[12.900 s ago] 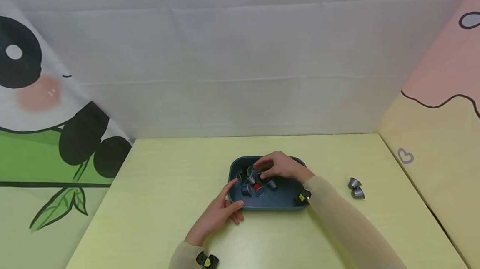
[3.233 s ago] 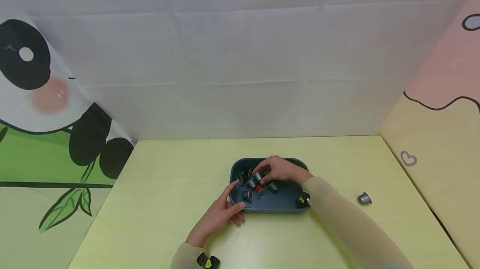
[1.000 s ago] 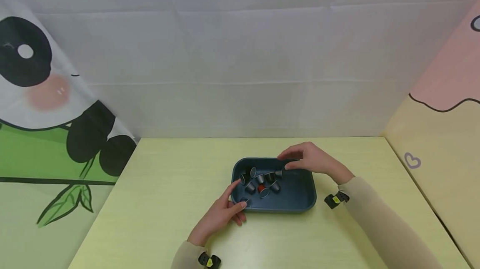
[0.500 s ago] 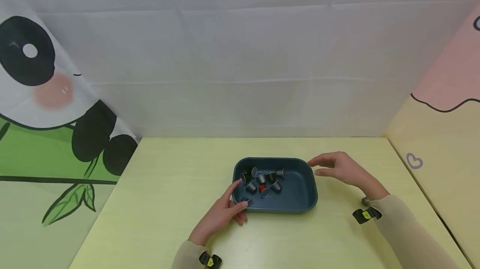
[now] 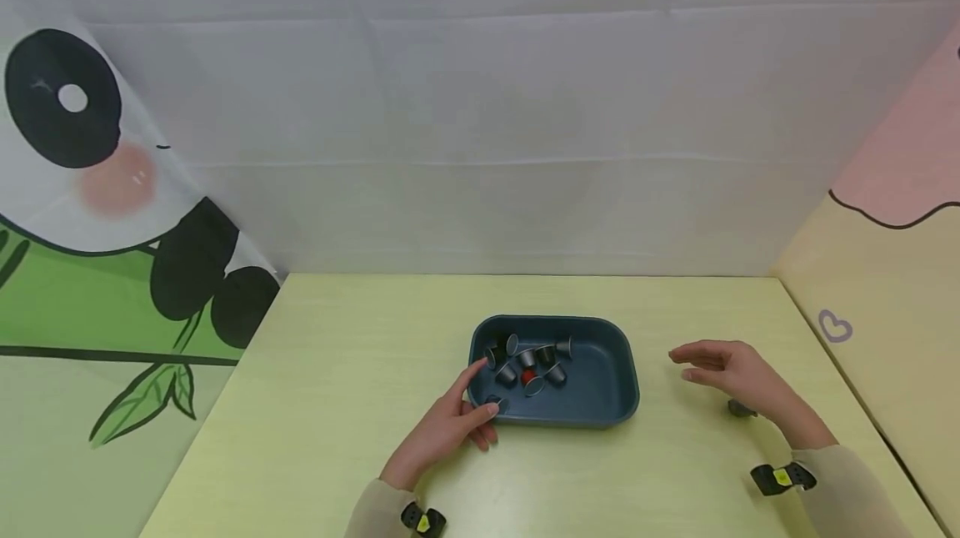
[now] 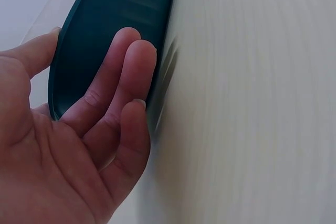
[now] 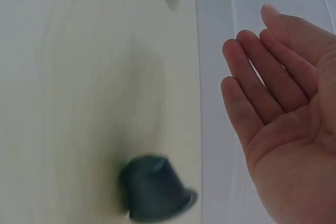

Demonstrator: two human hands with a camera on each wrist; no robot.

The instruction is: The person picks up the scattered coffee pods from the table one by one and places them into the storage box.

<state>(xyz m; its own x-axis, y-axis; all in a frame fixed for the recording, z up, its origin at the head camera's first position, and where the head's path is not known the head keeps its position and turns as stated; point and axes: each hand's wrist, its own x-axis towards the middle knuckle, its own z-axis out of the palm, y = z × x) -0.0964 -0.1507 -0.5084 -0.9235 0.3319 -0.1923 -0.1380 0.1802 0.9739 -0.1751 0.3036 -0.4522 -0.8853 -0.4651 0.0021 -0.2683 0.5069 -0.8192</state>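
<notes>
My left hand (image 5: 442,429) holds the dark blue tray (image 5: 600,413) by its front left corner. In the left wrist view its fingertips (image 6: 139,66) lie along the tray's outer wall (image 6: 113,3), with another digit over the rim. Inside the tray, mostly toward the left, lie several coffee capsules (image 5: 555,374), mostly dark or grey, one red (image 5: 528,376). To the right of the tray my right hand (image 5: 742,375) hovers above the table, fingers extended and holding nothing. A single grey coffee capsule (image 7: 155,190) lies on the table below it, partly hidden by the hand in the head view.
The pale yellow table (image 5: 360,338) meets a white cloth wall (image 5: 480,146) at the back. A printed panel (image 5: 862,296) borders the right edge, and another one (image 5: 90,288) stands at the left.
My right hand has let go of a capsule in the tray and moved right, toward the last capsule on the table. Earlier two capsules lay there. My left hand stays at the tray.
</notes>
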